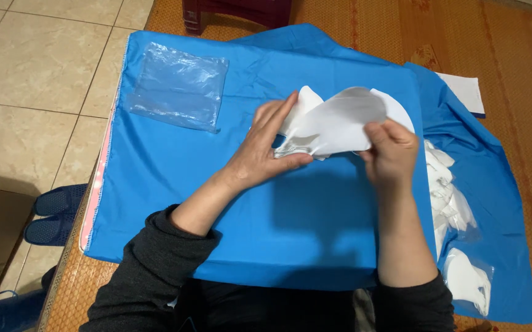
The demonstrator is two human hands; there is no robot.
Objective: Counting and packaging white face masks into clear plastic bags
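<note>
A white curved fabric piece [340, 123], shaped like a soft moulded cup, is held just above the middle of a blue cloth [266, 215] that is spread over a raised counter. It is gripped from 2 sides, which keeps it lifted and spread rather than lying flat. The left hand [266, 150] is closed on its lower left edge, thumb below and fingers laid along the upper side, so that the edge is pinned. The right hand [392, 150] is pinched on the right edge, thumb and fingers clamped over the rim; the piece is thereby stretched between both hands. Whether 1 piece or 2 layered pieces are held cannot be told.

A clear plastic bag [180, 86] lies flat at the far left corner of the blue cloth, well apart from the hands. To the right, below the counter's edge, more white pieces in clear bags [456, 246] are heaped on the cloth, near the right forearm. A white sheet [466, 92] lies further back on the woven mat [524, 154]. Blue slippers [53, 212] stand on the tiled floor at the left.
</note>
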